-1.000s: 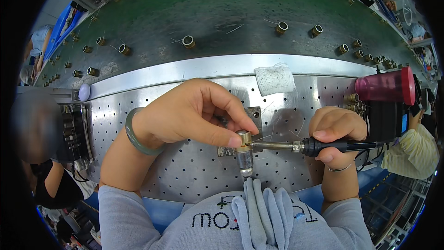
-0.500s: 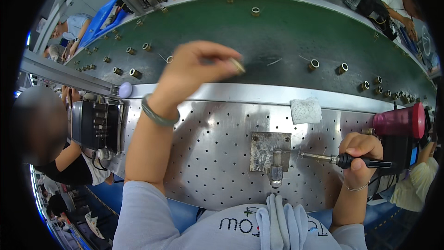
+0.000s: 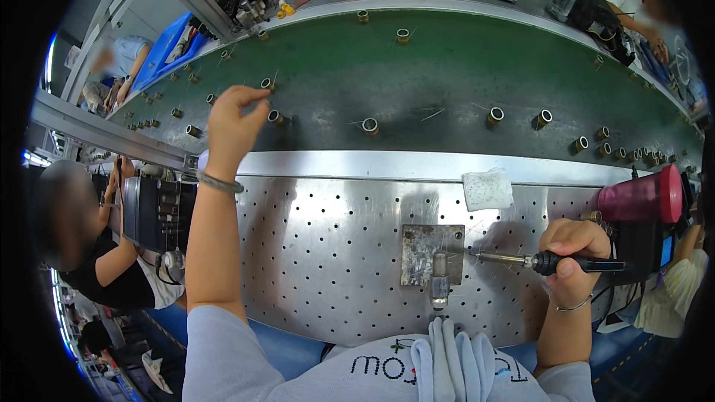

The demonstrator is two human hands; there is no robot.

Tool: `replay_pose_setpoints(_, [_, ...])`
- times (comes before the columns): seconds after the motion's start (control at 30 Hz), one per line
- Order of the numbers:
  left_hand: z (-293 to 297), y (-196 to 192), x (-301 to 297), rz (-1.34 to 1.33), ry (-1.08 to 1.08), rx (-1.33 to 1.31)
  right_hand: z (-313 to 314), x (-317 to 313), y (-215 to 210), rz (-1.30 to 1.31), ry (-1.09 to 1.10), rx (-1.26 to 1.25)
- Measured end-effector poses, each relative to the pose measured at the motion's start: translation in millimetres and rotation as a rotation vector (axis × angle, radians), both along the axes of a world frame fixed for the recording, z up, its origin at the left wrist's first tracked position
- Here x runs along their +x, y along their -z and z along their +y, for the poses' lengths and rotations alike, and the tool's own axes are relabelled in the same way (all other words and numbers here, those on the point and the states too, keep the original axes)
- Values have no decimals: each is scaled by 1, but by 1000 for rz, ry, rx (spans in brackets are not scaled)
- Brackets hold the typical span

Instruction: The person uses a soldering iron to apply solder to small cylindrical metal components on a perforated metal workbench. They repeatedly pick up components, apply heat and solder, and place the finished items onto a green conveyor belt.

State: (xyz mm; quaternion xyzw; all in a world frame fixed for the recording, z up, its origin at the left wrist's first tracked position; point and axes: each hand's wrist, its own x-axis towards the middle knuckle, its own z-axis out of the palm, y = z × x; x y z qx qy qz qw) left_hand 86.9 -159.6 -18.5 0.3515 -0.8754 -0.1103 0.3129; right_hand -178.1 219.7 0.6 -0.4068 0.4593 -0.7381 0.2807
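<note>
Soldering iron pinched in right hand, keep it low, clear; left hand at ring, can't tell if pinching

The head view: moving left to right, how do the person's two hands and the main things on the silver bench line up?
Left hand → metal plate → white pad → right hand → pink cup. The soldering iron overlaps the right hand, so it's left out.
</note>
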Motion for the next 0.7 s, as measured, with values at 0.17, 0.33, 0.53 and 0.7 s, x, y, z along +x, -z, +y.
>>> replay_pose_setpoints(0.17, [23, 6, 9, -238, -58, -185, -2, 4, -1, -34, -34, -22])
replay_pose_setpoints(0.33, [102, -39, -49, 81, 431, 783, -1, 3, 1, -28, -15, -13])
replay_pose_setpoints(0.53, [150, -35, -86, 44, 914, 1536, -2, 2, 1, -48, -53, -23])
replay_pose_setpoints(0.7, [156, -25, -88, 14, 1082, 1701, 3, 2, 0, -26, -52, 19])
